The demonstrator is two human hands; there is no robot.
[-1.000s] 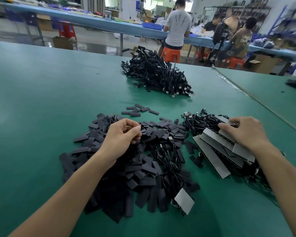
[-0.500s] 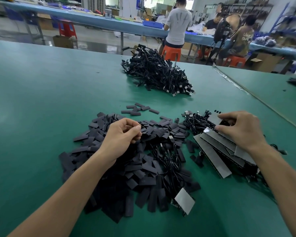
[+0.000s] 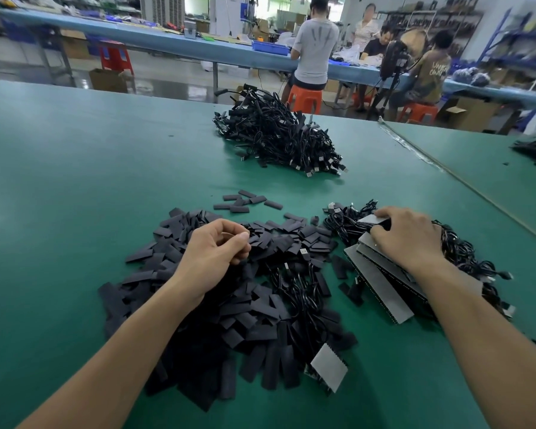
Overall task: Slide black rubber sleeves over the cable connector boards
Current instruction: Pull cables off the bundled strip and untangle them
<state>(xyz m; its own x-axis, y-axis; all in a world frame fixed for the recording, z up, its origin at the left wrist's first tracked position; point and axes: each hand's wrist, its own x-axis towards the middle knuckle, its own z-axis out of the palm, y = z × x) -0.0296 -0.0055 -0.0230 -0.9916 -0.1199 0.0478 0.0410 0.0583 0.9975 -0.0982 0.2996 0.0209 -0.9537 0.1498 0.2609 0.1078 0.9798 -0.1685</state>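
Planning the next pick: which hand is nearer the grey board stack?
Right. The right hand grips the grey board stack; the left hand is to its left, over the sleeve pile.

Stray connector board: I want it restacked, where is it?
Head view, bottom centre: the stray board lies at the sleeve pile's near right edge, apart from the stack.

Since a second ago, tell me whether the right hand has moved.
Yes. The right hand has slid left along the boards, toward the sleeve pile. The boards themselves sit where they were.
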